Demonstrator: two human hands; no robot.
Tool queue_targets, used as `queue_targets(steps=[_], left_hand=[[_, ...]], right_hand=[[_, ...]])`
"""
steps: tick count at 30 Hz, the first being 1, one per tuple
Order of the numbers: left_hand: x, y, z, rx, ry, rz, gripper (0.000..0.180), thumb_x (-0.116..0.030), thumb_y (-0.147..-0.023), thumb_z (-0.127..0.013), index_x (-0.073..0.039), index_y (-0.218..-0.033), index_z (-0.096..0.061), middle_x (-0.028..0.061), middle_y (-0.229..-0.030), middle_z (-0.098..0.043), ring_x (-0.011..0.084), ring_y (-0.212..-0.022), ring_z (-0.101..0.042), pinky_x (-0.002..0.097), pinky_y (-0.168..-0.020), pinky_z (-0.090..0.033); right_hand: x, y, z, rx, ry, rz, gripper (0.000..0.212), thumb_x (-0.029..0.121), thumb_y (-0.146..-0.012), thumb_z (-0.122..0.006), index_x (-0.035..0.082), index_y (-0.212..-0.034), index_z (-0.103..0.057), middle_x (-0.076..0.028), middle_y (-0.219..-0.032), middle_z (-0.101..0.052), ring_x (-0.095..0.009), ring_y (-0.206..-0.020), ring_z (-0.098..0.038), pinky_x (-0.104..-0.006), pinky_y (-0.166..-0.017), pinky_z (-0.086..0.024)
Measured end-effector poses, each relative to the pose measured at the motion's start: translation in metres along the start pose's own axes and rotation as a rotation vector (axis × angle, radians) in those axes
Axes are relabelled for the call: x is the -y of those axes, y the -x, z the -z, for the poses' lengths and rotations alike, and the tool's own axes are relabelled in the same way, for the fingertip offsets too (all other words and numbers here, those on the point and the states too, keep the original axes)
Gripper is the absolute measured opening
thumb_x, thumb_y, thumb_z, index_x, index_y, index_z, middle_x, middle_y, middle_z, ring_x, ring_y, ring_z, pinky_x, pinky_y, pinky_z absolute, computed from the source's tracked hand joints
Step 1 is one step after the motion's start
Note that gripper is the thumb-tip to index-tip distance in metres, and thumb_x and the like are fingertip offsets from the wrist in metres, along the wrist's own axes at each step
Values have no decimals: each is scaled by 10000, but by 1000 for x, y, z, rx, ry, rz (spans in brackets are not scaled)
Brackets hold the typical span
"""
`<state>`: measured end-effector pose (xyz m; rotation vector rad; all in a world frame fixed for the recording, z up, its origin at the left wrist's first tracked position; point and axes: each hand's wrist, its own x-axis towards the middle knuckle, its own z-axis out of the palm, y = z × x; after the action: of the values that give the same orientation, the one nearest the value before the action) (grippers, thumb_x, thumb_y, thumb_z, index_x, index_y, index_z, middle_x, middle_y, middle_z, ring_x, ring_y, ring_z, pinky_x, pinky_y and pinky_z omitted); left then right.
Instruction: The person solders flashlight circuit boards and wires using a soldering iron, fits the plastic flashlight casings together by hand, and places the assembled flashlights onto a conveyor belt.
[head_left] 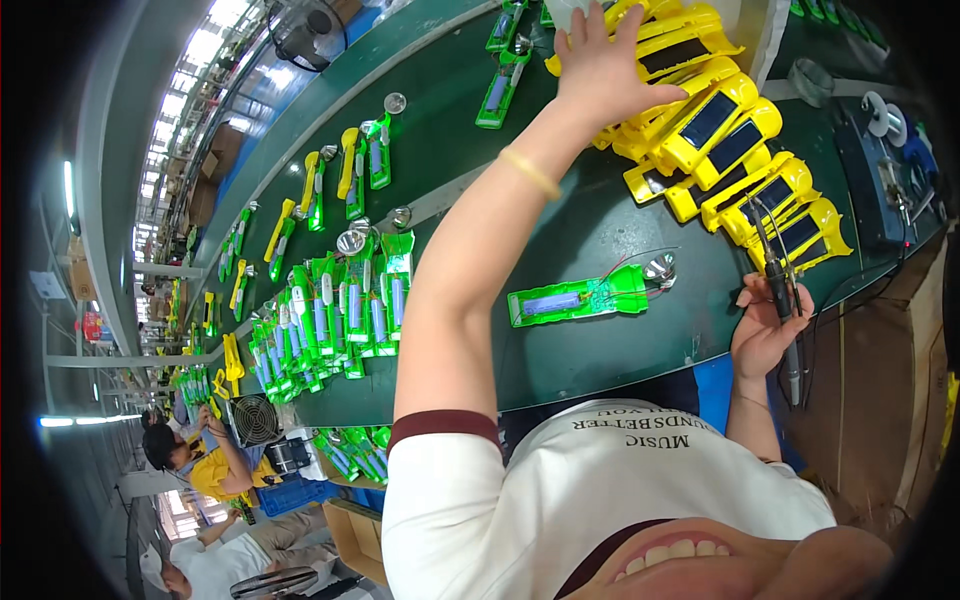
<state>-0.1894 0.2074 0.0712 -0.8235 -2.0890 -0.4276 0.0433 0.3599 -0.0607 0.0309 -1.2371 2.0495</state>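
Your left hand (605, 70) lies spread and flat, fingers wide, on the near end of the row of yellow plastic lamp housings with dark panels (720, 120). The row runs diagonally along the far right of the dark green tabletop (560, 210). The housings overlap like tiles, so I judge it best to pinch just one by its edges and lift it straight off. Dragging it could shift its neighbours.

Your right hand (765, 335) is closed around a dark pen-shaped tool with a cable (785, 300) at the near edge. Point its tip away from the housings.

Between your hands lies an open green shell with a blue cell, thin wires and a round silver reflector (585, 297). Reach over its wires. Further left sits a pile of similar green shells (330, 310).
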Motion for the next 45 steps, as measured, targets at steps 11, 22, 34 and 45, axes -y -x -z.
queue_targets(steps=[11, 22, 34, 45], left_hand=[[30, -48, -16, 684, -71, 177, 779, -530, -650, -645, -83, -1262, -459, 235, -1346, -331, 367, -1234, -334, 406, -989, -325], [66, -12, -8, 59, 429, 264, 173, -160, -752, -601, -64, -889, -642, 154, -1000, -592, 315, -897, -576, 353, -767, -462], [89, 153, 96, 703, 641, 504, 408, -148, -751, -646, -107, -1149, -566, 50, -967, -617, 151, -872, -584, 303, -829, -449], [121, 129, 9, 434, 53, 319, 232, -190, -772, -580, -112, -984, -634, 57, -891, -635, 253, -883, -571, 381, -775, -433]], right_hand=[[4, -4, -5, -16, -42, -45, 510, 533, -889, -363, 67, -1095, -336, -158, -916, -581, -269, -838, -573, -300, -624, -442], [4, -2, -2, -23, -37, -42, 496, 520, -902, -337, 92, -1152, -344, -160, -938, -588, -278, -849, -570, -304, -624, -435], [4, -8, -1, 0, 7, -42, 478, 500, -924, -284, 91, -1157, -368, -148, -932, -594, -272, -839, -568, -292, -616, -422], [2, -3, -2, -92, 85, -69, 504, 521, -914, -303, 78, -1132, -406, -145, -907, -588, -263, -829, -572, -296, -630, -423]])
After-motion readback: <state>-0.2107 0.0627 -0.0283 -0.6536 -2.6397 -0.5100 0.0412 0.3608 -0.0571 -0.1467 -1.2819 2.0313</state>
